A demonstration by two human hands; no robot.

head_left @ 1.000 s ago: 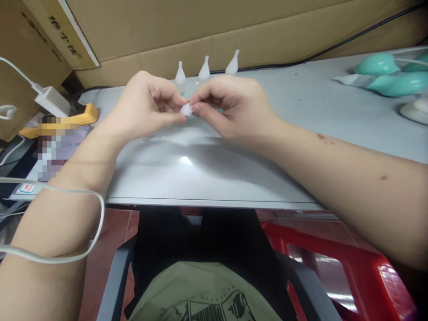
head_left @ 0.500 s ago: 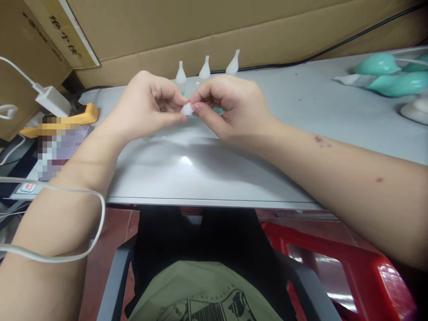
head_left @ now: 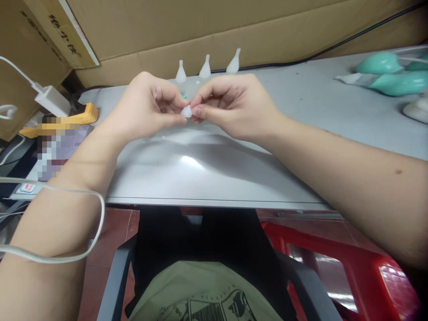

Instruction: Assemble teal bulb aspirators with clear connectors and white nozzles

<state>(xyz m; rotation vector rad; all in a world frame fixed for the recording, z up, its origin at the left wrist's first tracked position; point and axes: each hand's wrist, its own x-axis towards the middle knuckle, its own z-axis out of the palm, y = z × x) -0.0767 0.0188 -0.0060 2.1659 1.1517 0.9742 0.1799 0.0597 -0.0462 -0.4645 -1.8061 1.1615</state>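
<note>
My left hand (head_left: 150, 107) is closed, its thumb and fingers pinching a small white translucent plastic piece (head_left: 187, 112). From the other side, my right hand (head_left: 234, 104) pinches the same piece with thumb and forefinger. Much of it is hidden by fingertips, so its full shape cannot be made out. Behind my hands stand three white, narrow-necked nozzle tips: a left one (head_left: 181, 72), a middle one (head_left: 205, 69) and a right one (head_left: 233, 63) that leans to the right. My hands partly cover what is below them, where a bit of teal shows.
Teal bulbs (head_left: 397, 84) lie at the right on the grey table (head_left: 274, 93). On the left are a yellow power strip (head_left: 87, 114), a white charger (head_left: 55, 101) and a phone (head_left: 78, 138). A white cable (head_left: 100, 223) loops across my left forearm. Cardboard (head_left: 217, 26) walls the back.
My right hand has turned a little and its forearm has rolled, with the fingers shifting on the white piece. The left hand stays almost still.
</note>
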